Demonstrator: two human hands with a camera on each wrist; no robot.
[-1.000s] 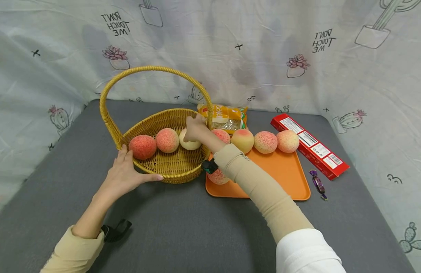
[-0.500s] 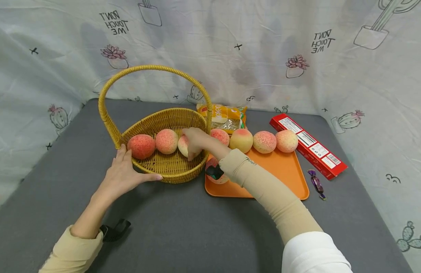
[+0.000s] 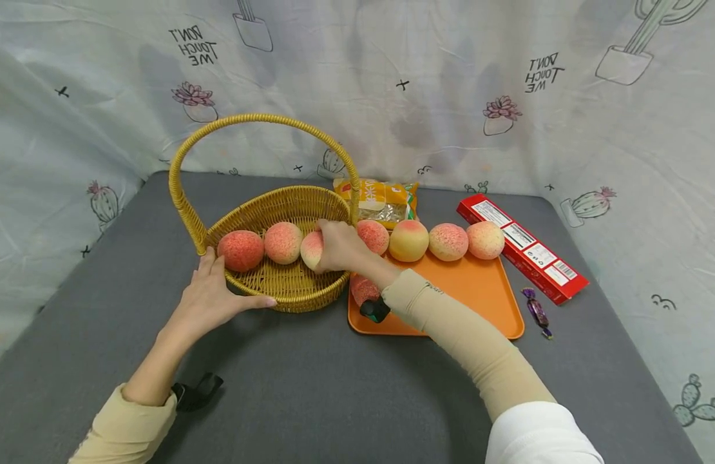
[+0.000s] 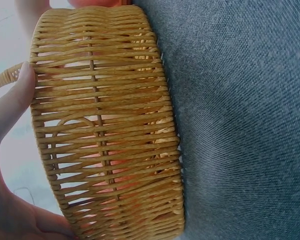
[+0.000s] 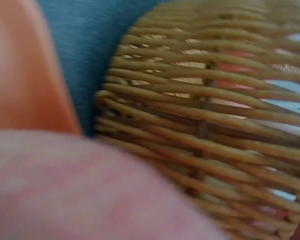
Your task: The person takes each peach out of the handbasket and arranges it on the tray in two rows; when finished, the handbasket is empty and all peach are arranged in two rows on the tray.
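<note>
Right hand (image 3: 337, 248) curled over a pale peach (image 3: 312, 250) at the basket's right rim; left hand (image 3: 215, 298) steadying the wicker basket (image 3: 288, 283).

Head view: compared with a second ago, the right hand has rolled the peach so its pink side now shows, and it sits third in a row beside two peaches (image 3: 241, 250) left of centre frame; the left hand, fingers straight, has not moved from the near wall. Four more peaches line the orange tray (image 3: 479, 296) at centre right, a fifth partly hidden by the sleeve. Left wrist view: straight fingers (image 4: 12, 100) lie against the basket (image 4: 105, 125) on grey cloth. Right wrist view: blurred pink surface fills the lower left; basket weave (image 5: 215, 115) upper right. Judged: this peach is nearly placed, several remain.
</note>
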